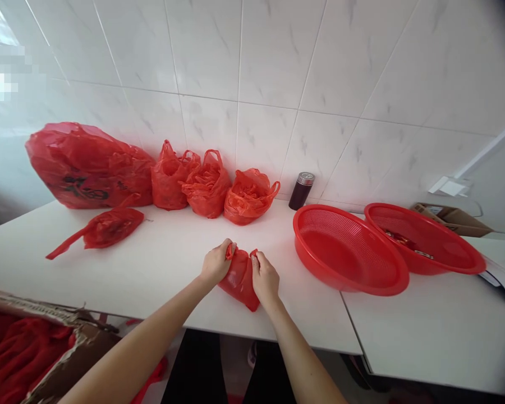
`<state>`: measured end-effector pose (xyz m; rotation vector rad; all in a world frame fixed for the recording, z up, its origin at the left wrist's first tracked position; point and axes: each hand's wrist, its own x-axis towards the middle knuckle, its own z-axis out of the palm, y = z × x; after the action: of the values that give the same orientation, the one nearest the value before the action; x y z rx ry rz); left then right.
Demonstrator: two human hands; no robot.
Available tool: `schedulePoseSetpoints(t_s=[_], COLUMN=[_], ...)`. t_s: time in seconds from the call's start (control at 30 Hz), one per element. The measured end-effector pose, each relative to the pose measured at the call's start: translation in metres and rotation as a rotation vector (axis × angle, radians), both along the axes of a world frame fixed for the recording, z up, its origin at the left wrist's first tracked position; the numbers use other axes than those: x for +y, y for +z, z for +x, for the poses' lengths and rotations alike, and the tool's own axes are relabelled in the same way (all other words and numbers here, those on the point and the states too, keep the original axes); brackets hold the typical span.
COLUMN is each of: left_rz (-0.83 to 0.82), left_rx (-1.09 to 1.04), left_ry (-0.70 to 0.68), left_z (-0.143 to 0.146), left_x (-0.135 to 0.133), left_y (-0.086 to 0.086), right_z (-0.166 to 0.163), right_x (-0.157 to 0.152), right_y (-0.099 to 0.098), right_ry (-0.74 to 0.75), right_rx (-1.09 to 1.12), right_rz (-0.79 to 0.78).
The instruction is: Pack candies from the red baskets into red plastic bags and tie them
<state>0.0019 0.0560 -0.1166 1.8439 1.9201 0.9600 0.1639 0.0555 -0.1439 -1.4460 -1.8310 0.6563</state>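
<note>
Near the front edge of the white table (pixel 168 280), both my hands grip the top of a small red plastic bag (pixel 240 280). My left hand (pixel 216 262) is closed around one gathered corner of it. Pinched in my right hand (pixel 266 278) is the opposite corner. The bag hangs between them, low over the tabletop or touching it; which, I cannot tell. What is inside the bag is hidden. Off to the left, another small red bag (pixel 111 228) lies flat with its long handle stretched out.
Along the tiled wall stand a large stuffed red bag (pixel 88 168) and several smaller red bags (pixel 208 188). A dark thermos (pixel 302 191) is behind a red perforated basket (pixel 345 247). A second basket (pixel 458 255) holds small items. A cardboard box (pixel 82 342) of red material sits lower left.
</note>
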Motion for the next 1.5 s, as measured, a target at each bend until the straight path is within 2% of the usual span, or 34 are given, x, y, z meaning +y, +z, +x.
schedulePoseSetpoints(t_s=[0.13, 0.3, 0.47, 0.63, 0.87, 1.5], left_rz=[-0.041, -0.129, -0.191, -0.221, -0.235, -0.212], left_rx=[-0.011, 0.061, 0.213, 0.362, 0.477, 0.492], left_ry=[0.043, 0.103, 0.132, 0.131, 0.132, 0.166], left_z=[-0.005, -0.02, -0.027, -0.028, -0.026, -0.023], left_x=[-0.005, -0.02, -0.027, -0.015, -0.009, -0.015], left_y=[-0.01, -0.02, -0.026, -0.031, -0.044, -0.046], right_z=[0.023, 0.038, 0.035, 0.03, 0.029, 0.028], right_x=[0.013, 0.033, 0.044, 0.05, 0.058, 0.054], right_y=[-0.006, -0.01, -0.021, -0.034, -0.038, -0.037], right_ry=[0.045, -0.026, -0.026, -0.03, -0.053, -0.087], right_rx=[-0.039, -0.113, -0.23, -0.388, -0.518, -0.583], right_rz=[-0.004, 0.011, 0.042, 0.061, 0.073, 0.048])
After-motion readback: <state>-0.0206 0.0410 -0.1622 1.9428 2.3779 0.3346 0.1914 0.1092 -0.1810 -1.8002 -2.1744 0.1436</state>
